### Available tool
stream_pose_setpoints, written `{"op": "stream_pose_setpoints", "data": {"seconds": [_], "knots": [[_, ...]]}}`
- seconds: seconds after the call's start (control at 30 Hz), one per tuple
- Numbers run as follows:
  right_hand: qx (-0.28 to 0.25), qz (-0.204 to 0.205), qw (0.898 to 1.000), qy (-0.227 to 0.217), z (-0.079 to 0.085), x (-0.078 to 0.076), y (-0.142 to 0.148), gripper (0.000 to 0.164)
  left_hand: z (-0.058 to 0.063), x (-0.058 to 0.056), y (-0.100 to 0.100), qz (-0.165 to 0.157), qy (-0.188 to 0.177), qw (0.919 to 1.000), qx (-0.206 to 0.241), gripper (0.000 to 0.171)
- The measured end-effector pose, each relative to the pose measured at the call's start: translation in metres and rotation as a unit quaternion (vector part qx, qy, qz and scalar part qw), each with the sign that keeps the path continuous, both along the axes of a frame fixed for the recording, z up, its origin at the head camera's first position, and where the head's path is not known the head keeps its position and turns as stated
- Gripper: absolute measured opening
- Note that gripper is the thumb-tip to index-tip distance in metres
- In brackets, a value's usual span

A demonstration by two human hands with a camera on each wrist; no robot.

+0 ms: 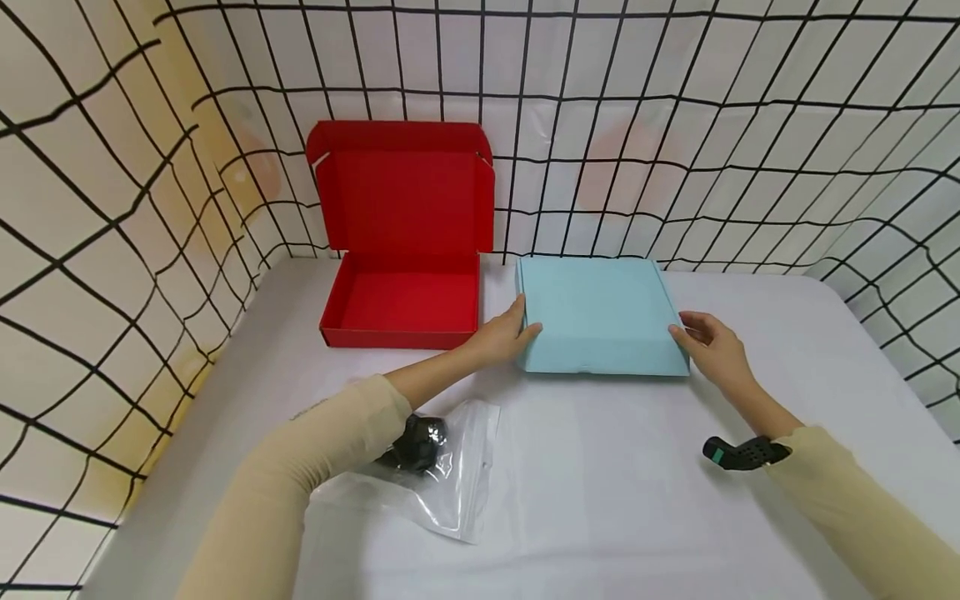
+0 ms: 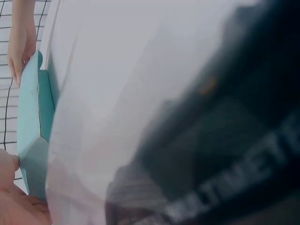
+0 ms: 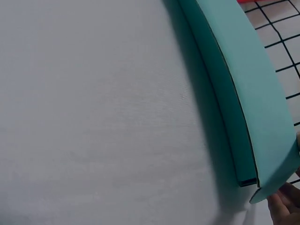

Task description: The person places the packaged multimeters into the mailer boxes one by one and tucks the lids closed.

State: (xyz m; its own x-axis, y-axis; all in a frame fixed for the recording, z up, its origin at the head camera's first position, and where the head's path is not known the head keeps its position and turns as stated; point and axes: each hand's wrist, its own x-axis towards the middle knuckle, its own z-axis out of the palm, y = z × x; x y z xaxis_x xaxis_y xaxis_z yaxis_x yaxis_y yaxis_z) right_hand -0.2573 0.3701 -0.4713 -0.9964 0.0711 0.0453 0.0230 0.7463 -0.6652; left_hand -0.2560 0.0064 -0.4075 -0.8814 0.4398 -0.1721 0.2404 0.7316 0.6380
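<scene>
A light blue cardboard box (image 1: pixel 600 312) lies on the white table with its lid folded down over it. At its left side, my left hand (image 1: pixel 497 337) holds the lid edge, thumb over the top near the front corner. My right hand (image 1: pixel 716 352) pinches the right edge, thumb on top and fingers along the side. In the right wrist view, a narrow gap shows under the front flap of the box (image 3: pixel 248 93), and its corner tab sticks out by the right fingertips (image 3: pixel 276 206).
An open red box (image 1: pixel 405 300) stands left of the blue one, lid upright. Below my left forearm lies a clear zip bag (image 1: pixel 468 475) with a black object (image 1: pixel 422 442) inside, lettered "MULTIMETE". A black wire grid (image 1: pixel 555 100) runs behind the table.
</scene>
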Motion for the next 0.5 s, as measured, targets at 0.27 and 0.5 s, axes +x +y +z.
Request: {"op": "stream_pose_setpoints", "data": {"seconds": [0.27, 0.5], "knots": [[0.002, -0.055, 0.998, -0.02, 0.028, 0.037, -0.029, 0.076, 0.003, 0.006, 0.0, -0.006, -0.009, 0.9995, -0.03, 0.074], [0.005, -0.016, 0.998, -0.062, 0.053, 0.056, -0.045, 0.071, 0.004, 0.021, -0.007, -0.027, 0.0, 0.9974, -0.068, 0.069]]}}
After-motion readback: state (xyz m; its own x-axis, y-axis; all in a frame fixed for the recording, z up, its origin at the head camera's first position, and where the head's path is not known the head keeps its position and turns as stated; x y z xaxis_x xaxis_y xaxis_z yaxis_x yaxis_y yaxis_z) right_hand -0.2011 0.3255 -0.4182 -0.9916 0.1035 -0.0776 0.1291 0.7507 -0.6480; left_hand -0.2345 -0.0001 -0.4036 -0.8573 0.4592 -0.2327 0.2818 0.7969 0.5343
